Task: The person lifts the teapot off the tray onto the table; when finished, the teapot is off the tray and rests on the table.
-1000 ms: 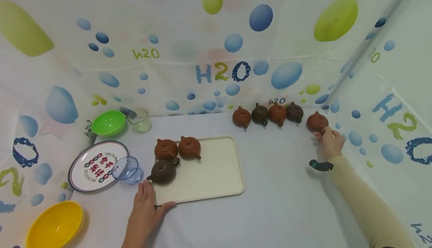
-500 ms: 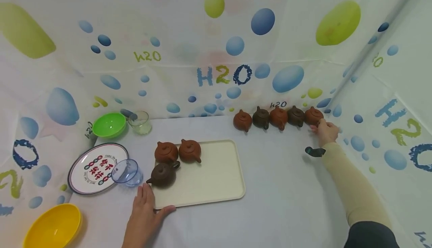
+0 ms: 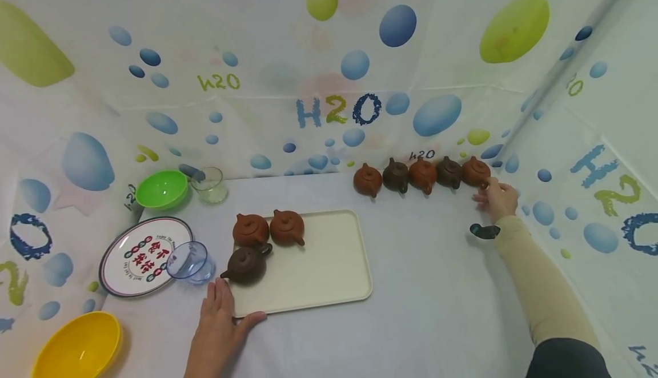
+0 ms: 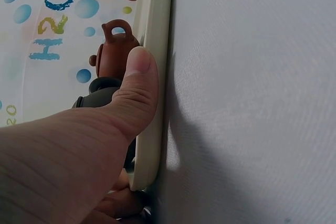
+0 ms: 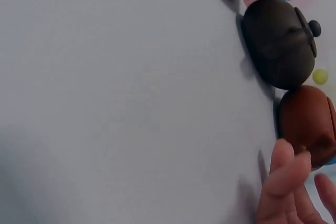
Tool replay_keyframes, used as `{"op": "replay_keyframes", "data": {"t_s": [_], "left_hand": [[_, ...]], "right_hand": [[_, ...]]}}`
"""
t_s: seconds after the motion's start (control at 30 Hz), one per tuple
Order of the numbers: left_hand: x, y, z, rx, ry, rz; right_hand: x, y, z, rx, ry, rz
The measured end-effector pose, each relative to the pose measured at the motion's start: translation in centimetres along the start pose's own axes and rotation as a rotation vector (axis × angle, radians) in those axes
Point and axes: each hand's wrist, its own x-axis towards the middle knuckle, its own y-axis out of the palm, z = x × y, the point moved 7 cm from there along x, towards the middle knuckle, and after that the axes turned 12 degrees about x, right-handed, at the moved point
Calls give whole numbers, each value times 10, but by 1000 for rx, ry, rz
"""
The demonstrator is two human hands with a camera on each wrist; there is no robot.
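In the head view my left hand (image 3: 221, 324) rests at the near left corner of a cream tray (image 3: 329, 269). Its fingers lie straight along the left side, the thumb along the front rim; the left wrist view shows the thumb (image 4: 140, 90) against that rim. On the tray's left part stand a dark brown teapot (image 3: 247, 265) and two reddish-brown teapots, one (image 3: 250, 230) beside the other (image 3: 287, 228). My right hand (image 3: 498, 200) is at the handle of the rightmost reddish-brown teapot (image 3: 474, 171), its fingers loosely spread. In the right wrist view nothing shows between those fingers (image 5: 287, 174).
Several teapots stand in a row at the back right, among them a dark one (image 3: 396, 175). On the left are a green bowl (image 3: 161, 189), a clear glass (image 3: 211, 187), an oval plate (image 3: 120, 266), a blue cup (image 3: 192, 264) and a yellow bowl (image 3: 77, 346).
My right hand has moved the rightmost teapot left and back, to the end of the row. Its fingers have since loosened at the handle. My left hand has stayed at the tray corner.
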Motion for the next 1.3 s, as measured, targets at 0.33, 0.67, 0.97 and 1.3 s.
{"op": "replay_keyframes", "data": {"t_s": [0.33,0.67,0.97,1.3], "left_hand": [[0,-4,2,10,4,-21],[4,-4,2,26,8,-24],[2,-3,1,25,7,-18],[1,0,-1,4,3,-2]], "right_hand": [[-24,6,1,-74,-137,-64],[-59,43,-12,-64,-214,96],[-89,73,-33,-130,-196,182],[-115,99,-56,-139,-186,276]]}}
